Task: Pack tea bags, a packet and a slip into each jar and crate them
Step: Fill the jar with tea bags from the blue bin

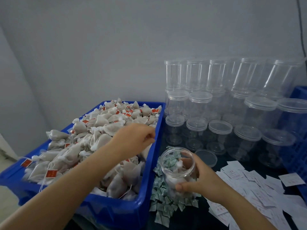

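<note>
You're at a small packing station: bulk tea bags [106, 130] in a blue bin [146, 188], stacked empty jars [216, 77], bare grey wall [116, 47].

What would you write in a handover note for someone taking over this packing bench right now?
Left hand: in the blue bin, pinching a tea bag.
Right hand: grips the open jar, tilted, some tea bags inside.
Loose lid behind it. Green packets beside the bin, slips to the right, empty jars behind.
Left: finish bags, add packet, slip, close, crate.
</note>
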Demonstrator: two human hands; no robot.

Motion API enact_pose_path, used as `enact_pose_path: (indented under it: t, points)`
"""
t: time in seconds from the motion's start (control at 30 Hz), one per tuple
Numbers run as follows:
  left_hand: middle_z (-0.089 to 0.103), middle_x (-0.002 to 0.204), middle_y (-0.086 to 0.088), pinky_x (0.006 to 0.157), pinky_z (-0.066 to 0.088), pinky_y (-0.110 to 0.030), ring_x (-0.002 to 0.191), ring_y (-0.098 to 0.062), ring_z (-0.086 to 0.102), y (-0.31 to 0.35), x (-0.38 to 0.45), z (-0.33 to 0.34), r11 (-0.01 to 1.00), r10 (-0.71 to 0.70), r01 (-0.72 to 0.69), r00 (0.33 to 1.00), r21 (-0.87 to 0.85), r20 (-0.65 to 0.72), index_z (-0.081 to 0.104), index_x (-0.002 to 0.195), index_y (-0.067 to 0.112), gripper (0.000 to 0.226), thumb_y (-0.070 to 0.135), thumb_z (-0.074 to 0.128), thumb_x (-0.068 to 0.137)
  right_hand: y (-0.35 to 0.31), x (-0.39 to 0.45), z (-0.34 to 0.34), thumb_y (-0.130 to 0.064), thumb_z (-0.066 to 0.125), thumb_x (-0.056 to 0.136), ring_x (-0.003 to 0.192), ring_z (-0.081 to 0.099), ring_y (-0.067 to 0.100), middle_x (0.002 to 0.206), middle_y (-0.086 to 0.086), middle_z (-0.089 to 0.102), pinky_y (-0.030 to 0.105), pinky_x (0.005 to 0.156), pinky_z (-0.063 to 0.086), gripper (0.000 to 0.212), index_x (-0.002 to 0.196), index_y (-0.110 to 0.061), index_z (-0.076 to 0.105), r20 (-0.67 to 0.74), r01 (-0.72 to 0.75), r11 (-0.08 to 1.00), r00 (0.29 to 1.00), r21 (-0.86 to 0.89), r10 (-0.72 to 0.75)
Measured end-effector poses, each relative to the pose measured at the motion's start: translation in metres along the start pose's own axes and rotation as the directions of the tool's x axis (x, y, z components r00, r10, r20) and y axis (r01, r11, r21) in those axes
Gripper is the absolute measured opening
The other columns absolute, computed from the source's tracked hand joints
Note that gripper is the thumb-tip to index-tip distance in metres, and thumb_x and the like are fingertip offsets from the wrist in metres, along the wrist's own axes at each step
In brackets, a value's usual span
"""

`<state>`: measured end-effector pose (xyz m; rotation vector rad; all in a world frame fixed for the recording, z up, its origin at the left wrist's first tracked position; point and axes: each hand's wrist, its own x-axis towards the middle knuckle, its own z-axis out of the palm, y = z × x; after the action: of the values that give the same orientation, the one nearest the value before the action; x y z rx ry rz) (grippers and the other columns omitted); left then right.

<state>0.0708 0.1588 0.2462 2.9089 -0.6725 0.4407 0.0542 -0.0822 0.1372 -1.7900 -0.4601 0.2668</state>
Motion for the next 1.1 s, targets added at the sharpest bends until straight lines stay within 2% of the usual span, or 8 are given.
enact_pose_path:
  t: [0.13,0.27,0.37,0.47,0.63,0.8,0.93,1.1]
  points:
    - [0.063,0.109,0.006,0.082,0.045,-0.022,0.093,-0.008,0.054,-0.044,-0.004,-0.009,0.977,-0.179,0.181,0.983,0.112,-0.033,0.063,0.108,0.023,0.018,0.031,0.059,0.092,-0.002,0.003,0.004,-0.023,0.096,0.059,0.109,0.060,-0.009,0.115,-0.033,0.062,0.004,0.082,0.046,0.088,0.130,-0.040,0.047,0.011,-0.007,1.000,1.000,-0.001,0.007]
    - [0.055,0.133,0.003,0.093,0.044,-0.030,0.115,-0.016,0.053,-0.078,-0.007,-0.004,0.907,-0.349,0.341,0.937,0.246,-0.012,0.057,0.124,0.026,0.034,0.032,0.060,0.092,-0.006,0.004,0.009,-0.037,0.096,0.051,0.108,0.059,-0.013,0.113,-0.037,0.060,0.003,0.081,0.046,0.092,0.129,-0.044,0.047,0.026,-0.008,1.000,1.000,0.002,0.008]
    - [0.051,0.138,0.002,0.095,0.044,-0.031,0.117,-0.018,0.052,-0.092,-0.009,0.004,0.881,-0.415,0.383,0.908,0.277,0.066,0.050,0.132,0.028,0.040,0.036,0.055,0.094,-0.007,0.004,0.010,-0.028,0.096,0.057,0.108,0.058,-0.015,0.114,-0.040,0.059,0.002,0.080,0.045,0.087,0.128,-0.042,0.047,0.040,0.003,1.000,0.999,0.002,-0.003]
    - [0.056,0.129,0.002,0.090,0.046,-0.031,0.107,-0.016,0.053,-0.099,-0.008,0.011,0.882,-0.418,0.381,0.904,0.279,0.087,0.054,0.126,0.029,0.034,0.041,0.051,0.094,-0.007,0.004,0.012,-0.024,0.095,0.058,0.110,0.059,-0.011,0.117,-0.035,0.060,0.003,0.082,0.046,0.087,0.129,-0.040,0.047,0.042,0.005,1.000,0.999,0.003,-0.005]
    - [0.049,0.138,-0.002,0.093,0.045,-0.034,0.118,-0.021,0.051,-0.103,-0.003,0.017,0.880,-0.436,0.423,0.900,0.217,0.017,0.050,0.133,0.025,0.048,0.046,0.055,0.091,-0.006,0.004,0.013,-0.026,0.096,0.058,0.108,0.061,-0.008,0.114,-0.031,0.063,0.004,0.081,0.046,0.086,0.128,-0.042,0.048,0.052,-0.006,1.000,0.999,-0.005,0.006]
    - [0.054,0.134,-0.005,0.089,0.044,-0.029,0.114,-0.022,0.055,-0.103,0.006,0.020,0.863,-0.502,0.497,0.864,0.087,0.047,0.047,0.137,0.022,0.050,0.037,0.060,0.091,-0.006,0.004,0.013,-0.039,0.096,0.050,0.110,0.061,-0.007,0.118,-0.028,0.063,0.004,0.082,0.046,0.093,0.129,-0.047,0.047,0.045,-0.024,1.000,0.999,-0.016,0.025]
    - [0.060,0.127,-0.005,0.080,0.039,-0.022,0.106,-0.019,0.056,-0.102,0.009,0.020,0.857,-0.514,0.514,0.856,0.016,0.053,0.055,0.130,0.017,0.045,0.030,0.065,0.088,-0.006,0.003,0.014,-0.041,0.096,0.047,0.109,0.061,-0.007,0.127,-0.018,0.061,0.005,0.082,0.046,0.096,0.130,-0.045,0.047,0.035,-0.034,0.999,0.999,-0.027,0.035]
    - [0.066,0.113,-0.005,0.077,0.037,-0.022,0.091,-0.014,0.056,-0.100,0.007,0.004,0.884,-0.465,0.459,0.882,-0.084,-0.078,0.065,0.117,0.012,0.036,0.028,0.070,0.085,-0.008,0.001,0.014,-0.034,0.096,0.053,0.108,0.061,-0.009,0.118,-0.026,0.064,0.005,0.081,0.047,0.090,0.129,-0.044,0.048,0.050,-0.025,0.999,0.998,-0.020,0.026]
